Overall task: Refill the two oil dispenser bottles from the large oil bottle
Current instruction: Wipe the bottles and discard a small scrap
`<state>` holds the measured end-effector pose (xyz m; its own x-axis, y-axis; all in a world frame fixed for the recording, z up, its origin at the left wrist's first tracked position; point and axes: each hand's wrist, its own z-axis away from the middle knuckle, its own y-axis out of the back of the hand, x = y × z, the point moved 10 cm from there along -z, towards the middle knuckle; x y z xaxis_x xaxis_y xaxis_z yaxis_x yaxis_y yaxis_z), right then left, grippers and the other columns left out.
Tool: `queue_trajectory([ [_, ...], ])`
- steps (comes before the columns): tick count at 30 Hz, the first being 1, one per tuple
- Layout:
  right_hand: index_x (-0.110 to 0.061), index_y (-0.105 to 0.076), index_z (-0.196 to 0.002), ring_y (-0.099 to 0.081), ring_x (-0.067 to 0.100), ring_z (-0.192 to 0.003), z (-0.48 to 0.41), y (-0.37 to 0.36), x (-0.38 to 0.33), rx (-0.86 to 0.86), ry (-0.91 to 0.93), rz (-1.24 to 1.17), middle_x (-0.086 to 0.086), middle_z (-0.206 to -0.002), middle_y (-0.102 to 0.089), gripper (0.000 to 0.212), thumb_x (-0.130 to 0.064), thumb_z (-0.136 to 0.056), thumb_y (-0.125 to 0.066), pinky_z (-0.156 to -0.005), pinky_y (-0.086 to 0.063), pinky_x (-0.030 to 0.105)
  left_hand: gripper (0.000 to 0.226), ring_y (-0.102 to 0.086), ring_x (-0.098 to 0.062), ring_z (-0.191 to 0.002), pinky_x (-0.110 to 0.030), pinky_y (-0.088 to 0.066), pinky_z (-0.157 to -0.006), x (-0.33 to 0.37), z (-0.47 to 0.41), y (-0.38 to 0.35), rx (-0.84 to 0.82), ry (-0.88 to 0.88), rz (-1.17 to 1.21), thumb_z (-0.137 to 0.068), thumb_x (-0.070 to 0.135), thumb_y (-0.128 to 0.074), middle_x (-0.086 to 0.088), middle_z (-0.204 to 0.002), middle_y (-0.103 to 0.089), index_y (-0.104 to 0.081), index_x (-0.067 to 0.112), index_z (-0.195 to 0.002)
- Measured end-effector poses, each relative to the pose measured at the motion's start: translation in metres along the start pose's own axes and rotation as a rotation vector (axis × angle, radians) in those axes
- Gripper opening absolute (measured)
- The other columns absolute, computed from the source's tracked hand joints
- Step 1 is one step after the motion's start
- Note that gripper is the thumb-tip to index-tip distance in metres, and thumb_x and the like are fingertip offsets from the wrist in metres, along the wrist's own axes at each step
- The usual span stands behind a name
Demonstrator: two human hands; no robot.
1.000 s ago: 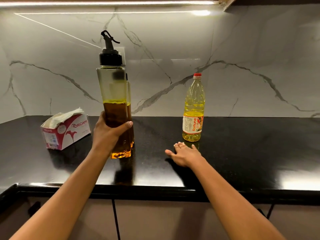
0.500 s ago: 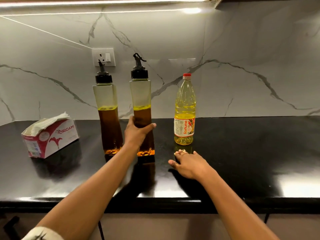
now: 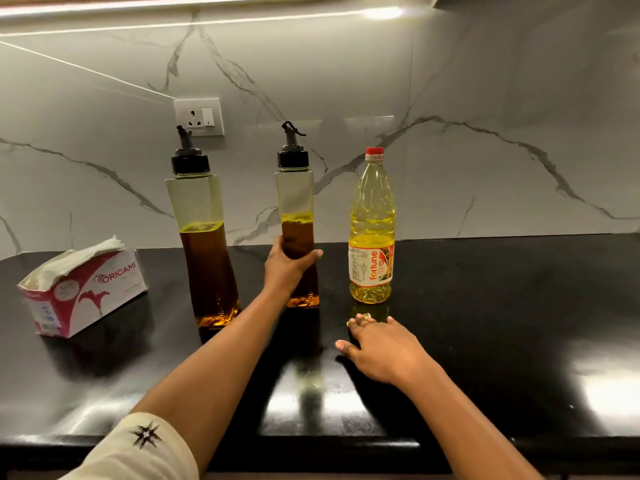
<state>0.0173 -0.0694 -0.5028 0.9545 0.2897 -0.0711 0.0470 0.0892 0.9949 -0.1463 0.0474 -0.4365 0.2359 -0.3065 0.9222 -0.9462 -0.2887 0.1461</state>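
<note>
L hand (image 3: 289,268): wrapped round the middle dispenser (image 3: 296,202) at its lower half. Thumb lies across the side facing the big oil bottle; the other fingers curl round the far side, mostly hidden.
Middle dispenser: upright, base looks to be down on the counter (image 3: 519,323). Dark amber oil to approx. half height, black cap w/ spout on top.
Left dispenser (image 3: 204,237): stands free on the counter between the tissue box and the middle dispenser, apart from both. Same tall square shape, dark oil to about the same level, black spout cap on.
Big oil bottle (image 3: 372,230): upright on the counter, just beside the middle dispenser on its R side, not touching it. Pale yellow oil inside, red cap on, "fortune" label round the lower part.
R hand (image 3: 377,348): palm down, low on the counter in front of the big oil bottle, fingers straight and loosely spread, holding nothing. Fingertips near the bottle's base but short of it. Can't tell if the palm presses on the top.
Tissue box (image 3: 83,292): red and white, "ORIGAMI" on the side, tissues sticking out, far L of the counter.
Socket (image 3: 199,116): white, on the marble wall behind the left dispenser.
Sleeve (image 3: 145,445): cream w/ a dark star mark, on the L arm.
</note>
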Motion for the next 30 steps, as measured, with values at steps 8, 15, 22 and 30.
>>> queue_trajectory([
  [8, -0.007, -0.034, -0.144, -0.031, 0.023, -0.139, -0.004, 0.007, -0.032, -0.013, -0.016, 0.149, 0.010, -0.150, -0.034, 0.066, -0.054, -0.098, -0.024, -0.116, -0.014, 0.041, 0.094, -0.024, -0.012, -0.142, -0.036, -0.022, -0.117, 0.070, 0.085, 0.059, 0.025, -0.492, -0.419, -0.083, 0.027, -0.073, 0.003, -0.157, -0.025, -0.011, 0.026, -0.154],
  [15, -0.008, -0.053, -0.129, -0.046, 0.031, -0.124, -0.024, 0.014, -0.138, 0.019, 0.168, 0.165, 0.012, -0.135, -0.051, 0.051, -0.044, -0.100, -0.032, -0.101, -0.034, 0.039, 0.123, -0.012, -0.030, -0.146, -0.059, -0.015, -0.115, 0.034, 0.052, 0.183, 0.319, -0.193, -0.267, -0.063, 0.052, -0.082, -0.004, -0.161, -0.008, 0.006, 0.044, -0.149],
  [22, -0.006, -0.033, -0.143, -0.026, 0.028, -0.140, -0.073, -0.001, -0.167, -0.045, 0.174, 0.020, 0.012, -0.152, -0.028, 0.054, -0.038, -0.100, -0.035, -0.110, -0.030, 0.042, 0.072, -0.057, -0.023, -0.116, -0.037, -0.044, -0.094, -0.008, 0.014, 0.156, 0.162, -0.032, -0.079, -0.068, 0.028, -0.085, 0.005, -0.114, -0.058, -0.045, 0.024, -0.129],
  [30, -0.002, -0.032, -0.144, -0.024, 0.030, -0.141, -0.135, 0.005, -0.170, -0.042, 0.061, -0.050, 0.016, -0.153, -0.026, 0.059, -0.043, -0.100, -0.030, -0.110, -0.027, 0.040, 0.065, -0.057, -0.019, -0.104, -0.037, -0.046, -0.093, -0.006, 0.004, 0.213, 0.331, -0.105, -0.114, -0.071, 0.023, -0.084, -0.001, -0.112, -0.060, -0.049, 0.018, -0.125],
])
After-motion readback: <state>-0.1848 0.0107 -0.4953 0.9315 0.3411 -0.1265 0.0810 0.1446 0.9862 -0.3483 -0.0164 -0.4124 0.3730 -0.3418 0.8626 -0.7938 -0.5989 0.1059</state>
